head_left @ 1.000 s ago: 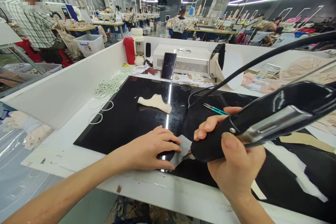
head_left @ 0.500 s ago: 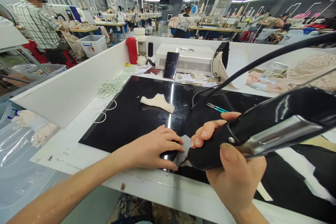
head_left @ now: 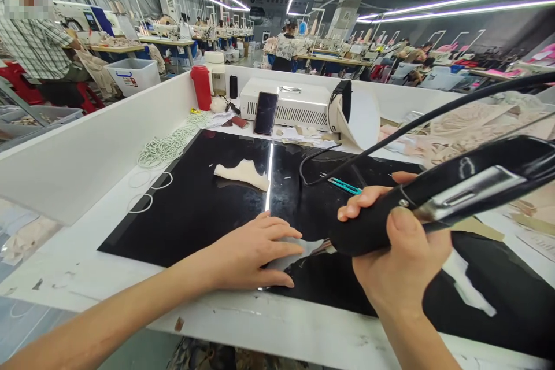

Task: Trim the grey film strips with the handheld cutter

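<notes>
My left hand (head_left: 254,251) lies flat, fingers spread, pressing a small grey fabric piece (head_left: 299,250) onto the glossy black work surface (head_left: 199,208). My right hand (head_left: 405,254) is wrapped round the handle of a black corded hand tool (head_left: 437,196). The tool's tip meets the grey piece just right of my left fingers. Its black cable (head_left: 390,136) arcs back over the surface. A cream fabric piece (head_left: 243,173) lies farther back on the black surface. Teal snips (head_left: 344,186) rest beyond my right hand.
White rubber rings (head_left: 167,147) lie along the left white partition (head_left: 87,144). A white machine box (head_left: 288,104) with a phone (head_left: 265,113) leaning on it, and a red bottle (head_left: 202,87), stand at the back. Black cloth (head_left: 489,295) lies at right. Other people work at distant tables.
The view has shifted a little to the right. My right hand and the tool have moved slightly right and up along the grey piece; my left hand stays pressed flat.
</notes>
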Demonstrator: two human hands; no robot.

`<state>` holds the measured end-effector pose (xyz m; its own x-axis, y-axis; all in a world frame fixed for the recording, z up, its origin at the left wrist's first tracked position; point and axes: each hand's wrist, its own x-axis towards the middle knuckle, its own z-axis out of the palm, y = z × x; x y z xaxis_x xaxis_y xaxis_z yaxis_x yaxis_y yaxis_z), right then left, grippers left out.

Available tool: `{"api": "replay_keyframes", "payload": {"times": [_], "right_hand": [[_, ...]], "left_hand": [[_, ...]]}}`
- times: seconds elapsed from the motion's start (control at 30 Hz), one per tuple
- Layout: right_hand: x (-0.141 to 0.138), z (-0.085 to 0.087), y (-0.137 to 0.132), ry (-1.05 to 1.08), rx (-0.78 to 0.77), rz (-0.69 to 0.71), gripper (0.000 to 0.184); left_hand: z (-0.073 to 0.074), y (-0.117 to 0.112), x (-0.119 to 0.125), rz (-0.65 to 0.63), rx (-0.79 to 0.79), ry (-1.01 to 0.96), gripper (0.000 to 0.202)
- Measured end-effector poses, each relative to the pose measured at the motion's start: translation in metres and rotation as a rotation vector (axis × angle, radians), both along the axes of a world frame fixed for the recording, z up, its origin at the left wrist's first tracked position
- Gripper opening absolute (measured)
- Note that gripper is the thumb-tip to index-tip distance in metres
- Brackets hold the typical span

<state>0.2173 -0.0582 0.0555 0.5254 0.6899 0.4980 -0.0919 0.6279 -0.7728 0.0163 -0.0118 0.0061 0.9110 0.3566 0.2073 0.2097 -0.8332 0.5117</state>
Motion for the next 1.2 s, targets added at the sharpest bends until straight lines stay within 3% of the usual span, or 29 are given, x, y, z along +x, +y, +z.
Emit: {"api": "replay_keyframes", "payload": {"times": [0.3, 0.53, 0.73, 1.2], "right_hand": [[-0.006, -0.011, -0.001, 0.003, -0.009, 0.026, 0.041], [-0.002, -0.009, -0.001, -0.018, -0.019, 0.025, 0.037], [0.010, -0.008, 0.003, -0.025, 0.000, -0.072, 0.035], [0.011, -0.013, 0.004, -0.032, -0.001, -0.054, 0.035]], "left_hand": [[-0.011, -0.001, 0.000, 0.018, 0.027, 0.006, 0.048], [-0.009, -0.001, 0.000, 0.027, 0.018, 0.028, 0.049], [-0.010, -0.002, -0.001, 0.035, 0.019, -0.001, 0.047], [-0.011, -0.001, -0.003, 0.038, 0.000, -0.010, 0.050]]}}
